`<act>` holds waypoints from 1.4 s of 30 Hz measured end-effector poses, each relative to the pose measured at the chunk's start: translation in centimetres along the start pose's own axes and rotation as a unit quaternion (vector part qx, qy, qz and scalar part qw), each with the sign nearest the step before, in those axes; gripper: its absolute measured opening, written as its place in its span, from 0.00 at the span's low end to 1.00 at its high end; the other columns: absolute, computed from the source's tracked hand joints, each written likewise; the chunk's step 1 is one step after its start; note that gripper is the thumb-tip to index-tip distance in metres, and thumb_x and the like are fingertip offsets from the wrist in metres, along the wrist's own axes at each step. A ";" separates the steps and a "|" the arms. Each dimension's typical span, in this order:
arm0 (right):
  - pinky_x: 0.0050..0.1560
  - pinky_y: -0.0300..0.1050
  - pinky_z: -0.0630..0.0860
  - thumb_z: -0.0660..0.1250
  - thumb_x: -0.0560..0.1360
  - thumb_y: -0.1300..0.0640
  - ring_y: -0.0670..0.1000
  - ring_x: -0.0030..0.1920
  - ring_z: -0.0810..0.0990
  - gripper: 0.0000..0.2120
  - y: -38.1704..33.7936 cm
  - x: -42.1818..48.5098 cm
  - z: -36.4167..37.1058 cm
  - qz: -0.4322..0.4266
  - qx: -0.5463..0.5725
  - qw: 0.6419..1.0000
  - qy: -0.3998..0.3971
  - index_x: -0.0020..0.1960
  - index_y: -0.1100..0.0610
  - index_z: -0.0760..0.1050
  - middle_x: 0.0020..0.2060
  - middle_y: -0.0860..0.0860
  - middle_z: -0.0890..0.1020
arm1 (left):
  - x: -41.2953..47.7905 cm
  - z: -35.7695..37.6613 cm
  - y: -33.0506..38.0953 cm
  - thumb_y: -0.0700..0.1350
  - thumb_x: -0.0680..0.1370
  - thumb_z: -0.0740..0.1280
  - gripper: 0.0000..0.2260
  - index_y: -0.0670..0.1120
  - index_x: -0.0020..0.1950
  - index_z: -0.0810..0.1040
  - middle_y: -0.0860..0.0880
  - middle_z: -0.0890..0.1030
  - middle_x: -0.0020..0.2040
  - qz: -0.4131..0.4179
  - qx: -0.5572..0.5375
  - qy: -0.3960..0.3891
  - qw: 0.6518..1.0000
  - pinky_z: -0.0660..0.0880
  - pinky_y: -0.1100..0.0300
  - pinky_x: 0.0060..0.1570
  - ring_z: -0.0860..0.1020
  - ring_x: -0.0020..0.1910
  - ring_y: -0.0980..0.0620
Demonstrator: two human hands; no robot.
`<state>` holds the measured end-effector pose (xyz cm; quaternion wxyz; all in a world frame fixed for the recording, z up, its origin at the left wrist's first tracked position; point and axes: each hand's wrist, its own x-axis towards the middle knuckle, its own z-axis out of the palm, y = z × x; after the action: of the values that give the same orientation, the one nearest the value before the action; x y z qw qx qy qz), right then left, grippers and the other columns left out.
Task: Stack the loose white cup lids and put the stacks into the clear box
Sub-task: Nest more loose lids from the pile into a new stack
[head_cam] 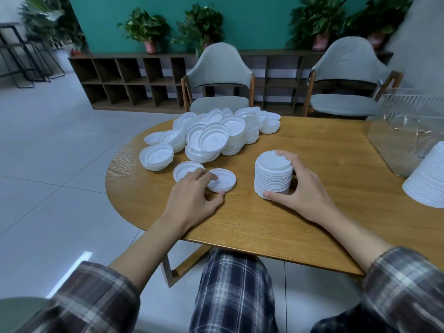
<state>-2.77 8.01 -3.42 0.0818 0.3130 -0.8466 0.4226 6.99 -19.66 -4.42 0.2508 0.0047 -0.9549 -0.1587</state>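
Observation:
A heap of loose white cup lids (211, 135) covers the far left part of the round wooden table (264, 224). My left hand (194, 195) pinches a single upturned lid (222, 180) lying on the table, with another flat lid (185, 169) just behind its fingers. My right hand (302, 186) grips an upright stack of lids (272, 175), thumb at its base and fingers over its top. The clear box (406, 131) stands at the table's right side, apart from both hands. A second, larger stack of lids (430, 179) leans at the right edge of the view.
Two grey chairs (219, 75) (348, 75) stand behind the table. A dark cubby shelf (134, 80) with potted plants runs along the teal wall. My checked trouser leg (235, 292) shows under the table's near edge. Bare wood lies between the hands and near the front rim.

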 end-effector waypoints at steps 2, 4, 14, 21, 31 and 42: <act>0.64 0.42 0.70 0.84 0.66 0.47 0.43 0.63 0.74 0.45 0.3 0.1 -0.6 0.005 -0.005 1.000 -0.002 0.74 0.37 0.63 0.67 0.39 0.75 | -0.1 0.1 0.5 0.57 0.77 0.72 0.15 0.52 0.61 0.82 0.56 0.80 0.60 0.018 -0.011 -0.015 1.000 0.80 0.52 0.48 0.80 0.57 0.52; 0.63 0.44 0.71 0.84 0.66 0.47 0.45 0.63 0.74 0.44 0.7 0.1 -1.4 0.011 -0.011 1.000 0.001 0.74 0.37 0.63 0.67 0.40 0.75 | 0.0 0.4 1.3 0.56 0.78 0.72 0.14 0.52 0.60 0.83 0.57 0.80 0.59 0.035 -0.025 -0.024 0.999 0.80 0.53 0.48 0.79 0.58 0.53; 0.66 0.47 0.72 0.84 0.66 0.47 0.48 0.63 0.75 0.44 3.8 -1.0 -5.6 0.043 -0.029 0.998 0.032 0.74 0.36 0.63 0.66 0.43 0.76 | 4.1 4.7 7.1 0.49 0.80 0.71 0.09 0.49 0.59 0.84 0.54 0.81 0.60 0.103 -0.057 -0.061 0.991 0.79 0.51 0.49 0.79 0.60 0.52; 0.62 0.37 0.69 0.84 0.66 0.47 0.42 0.62 0.74 0.45 6.3 -1.6 -8.2 0.060 -0.045 0.996 0.056 0.75 0.38 0.64 0.67 0.40 0.75 | 8.3 9.1 10.2 0.47 0.82 0.70 0.05 0.49 0.55 0.84 0.54 0.82 0.57 0.095 -0.042 -0.029 0.994 0.52 0.30 0.77 0.80 0.60 0.50; 0.57 0.28 0.67 0.80 0.68 0.39 0.36 0.63 0.73 0.37 7.5 0.1 -8.5 0.085 -0.005 0.994 0.069 0.71 0.37 0.65 0.65 0.36 0.74 | 12.4 8.1 12.1 0.47 0.89 0.58 0.08 0.45 0.57 0.74 0.55 0.78 0.44 0.046 -0.311 0.011 0.949 0.72 0.54 0.46 0.75 0.42 0.55; 0.65 0.42 0.75 0.77 0.71 0.40 0.40 0.66 0.76 0.35 6.8 1.5 -7.2 0.059 0.037 0.994 0.081 0.74 0.40 0.67 0.64 0.34 0.76 | 15.7 9.7 13.7 0.51 0.87 0.62 0.14 0.49 0.62 0.85 0.54 0.87 0.52 -0.111 -0.525 -0.018 0.843 0.79 0.52 0.53 0.83 0.51 0.55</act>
<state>-8.91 15.88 -2.83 0.1132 0.2302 -0.8378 0.4820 -10.37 -5.16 -0.71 0.1793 -0.0243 -0.7261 -0.6634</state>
